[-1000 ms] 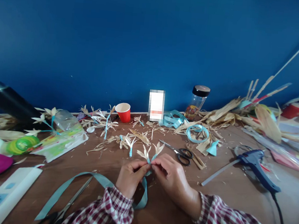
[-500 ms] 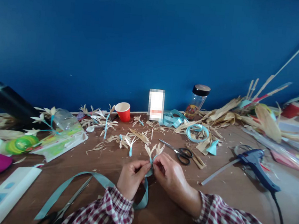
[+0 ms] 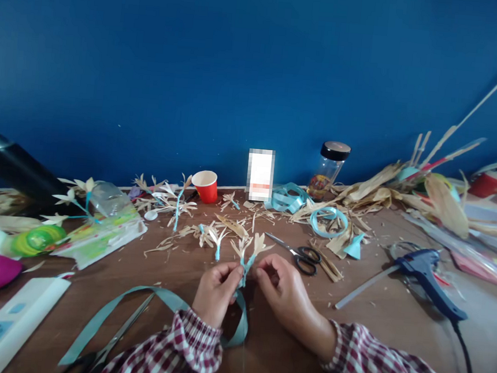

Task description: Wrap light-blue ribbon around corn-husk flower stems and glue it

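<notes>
Near the middle of the table, my left hand [image 3: 217, 293] pinches the blue-wrapped stem of a corn-husk flower [image 3: 248, 261], its two pale blooms pointing up. A light blue ribbon [image 3: 242, 322] hangs in a loop from this stem, passes behind my left wrist and runs out across the table to the left. Just to the right of the stem is my right hand [image 3: 281, 285], apart from it. Its fingers are curled, thumb and forefinger close together; whether anything thin is between them cannot be made out. A smaller finished husk flower [image 3: 217, 243] lies just beyond my left hand.
Black-handled scissors [image 3: 299, 255] lie beyond my right hand, and another pair [image 3: 121, 326] beside my left sleeve. A blue glue gun [image 3: 429, 278] rests at right. A red paper cup [image 3: 206, 187], a lidded jar [image 3: 329, 170] and husk scraps line the wall. At left lies a power strip [image 3: 30, 318].
My right hand has come off the flower stem, leaving a small gap. The flower has shifted slightly left in my left hand, and its blue stem now shows more.
</notes>
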{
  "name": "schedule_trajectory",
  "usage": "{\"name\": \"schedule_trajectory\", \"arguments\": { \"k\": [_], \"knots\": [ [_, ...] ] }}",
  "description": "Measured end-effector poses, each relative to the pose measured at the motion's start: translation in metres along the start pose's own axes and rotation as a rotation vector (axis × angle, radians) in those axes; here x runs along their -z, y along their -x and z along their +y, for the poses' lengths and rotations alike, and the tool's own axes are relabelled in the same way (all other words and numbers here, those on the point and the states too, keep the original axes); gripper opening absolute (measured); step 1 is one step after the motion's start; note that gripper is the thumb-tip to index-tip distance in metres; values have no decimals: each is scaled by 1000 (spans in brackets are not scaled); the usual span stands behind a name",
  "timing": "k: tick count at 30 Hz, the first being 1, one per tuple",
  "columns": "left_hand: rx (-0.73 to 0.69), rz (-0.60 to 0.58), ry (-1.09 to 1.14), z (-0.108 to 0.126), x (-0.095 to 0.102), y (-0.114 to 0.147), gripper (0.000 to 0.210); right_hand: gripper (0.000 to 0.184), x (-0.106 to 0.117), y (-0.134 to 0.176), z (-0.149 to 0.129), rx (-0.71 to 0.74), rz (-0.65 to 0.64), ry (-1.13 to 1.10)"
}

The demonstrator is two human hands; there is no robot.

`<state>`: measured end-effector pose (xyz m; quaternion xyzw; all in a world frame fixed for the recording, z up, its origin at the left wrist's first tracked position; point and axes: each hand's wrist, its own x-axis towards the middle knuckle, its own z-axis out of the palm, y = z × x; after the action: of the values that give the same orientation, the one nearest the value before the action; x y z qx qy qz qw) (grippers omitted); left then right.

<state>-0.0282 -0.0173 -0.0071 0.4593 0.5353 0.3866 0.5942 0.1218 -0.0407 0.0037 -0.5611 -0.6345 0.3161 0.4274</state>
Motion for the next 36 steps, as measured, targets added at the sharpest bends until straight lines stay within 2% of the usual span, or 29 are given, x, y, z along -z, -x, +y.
{"name": "schedule_trajectory", "arguments": {
  "k": [4,7,16,26,29,36],
  "knots": [
    [-60,-55,-66,4,-2,3,34,13,-7,0,6,-146,-109,-352],
    [-97,-75,-87,4,-2,4,31,13,-10,0,11,-185,-113,-476],
    [-50,-48,79,1,-5,0,38,10,-8,0,11,-141,-114,-473],
    [-21,-4,29,0,-2,0,31,13,-9,0,12,-162,-77,-386],
    [0,-11,24,0,-1,0,30,14,-9,0,13,-179,-84,-409],
    [-55,-67,72,-3,1,-2,24,16,-9,-2,14,-208,-52,-390]
  ]
}}
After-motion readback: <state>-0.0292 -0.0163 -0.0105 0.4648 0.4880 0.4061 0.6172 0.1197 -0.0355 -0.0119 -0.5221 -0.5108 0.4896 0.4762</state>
